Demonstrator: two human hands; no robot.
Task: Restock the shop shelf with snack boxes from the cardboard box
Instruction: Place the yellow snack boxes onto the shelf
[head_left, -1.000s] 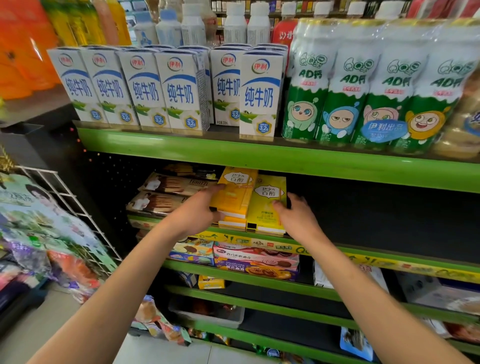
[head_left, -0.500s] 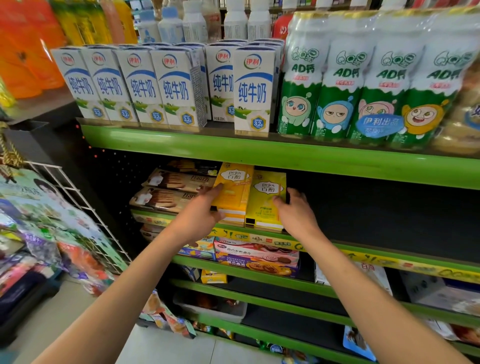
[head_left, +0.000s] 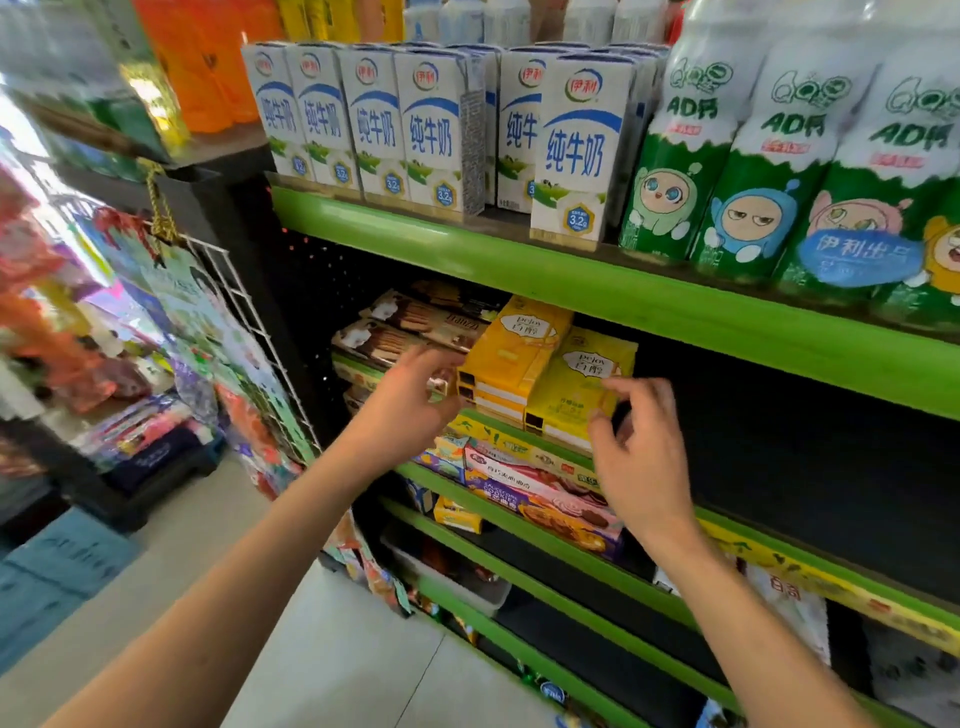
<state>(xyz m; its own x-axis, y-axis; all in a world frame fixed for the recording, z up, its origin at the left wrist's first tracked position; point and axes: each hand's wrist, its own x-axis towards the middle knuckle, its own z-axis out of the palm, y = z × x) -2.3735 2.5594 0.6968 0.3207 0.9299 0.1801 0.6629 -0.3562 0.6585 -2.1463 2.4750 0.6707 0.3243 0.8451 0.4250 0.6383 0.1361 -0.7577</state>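
A: Since the earlier frame both your hands came off the yellow snack boxes; your left hand (head_left: 410, 402) drew back and your right hand (head_left: 636, 447) pulled toward you, and the view swung left.

B: And what were the hands doing then?

A: Neither held anything. Your left hand's fingers were loosely spread just in front of the left stack of yellow snack boxes (head_left: 506, 358). Your right hand's fingers were loosely curled, thumb apart, just in front of the right stack (head_left: 582, 387), perhaps brushing it; I could not tell.

B: Where did the boxes lie from you?

A: Ahead and slightly above both hands, on the green middle shelf (head_left: 524, 447), long axes running back into the shelf, short ends facing you. Your right hand was nearer the right stack, your left nearer the left. The bare stretch of shelf lay to the right, so I'd judge the next boxes belonged there.

B: How many?

A: Two stacks, side by side and touching. The left showed about three or four boxes, the right about two or three; blur made it uncertain. The brown biscuit packs (head_left: 415, 327) beside them numbered at least two. The cardboard box was not in view.
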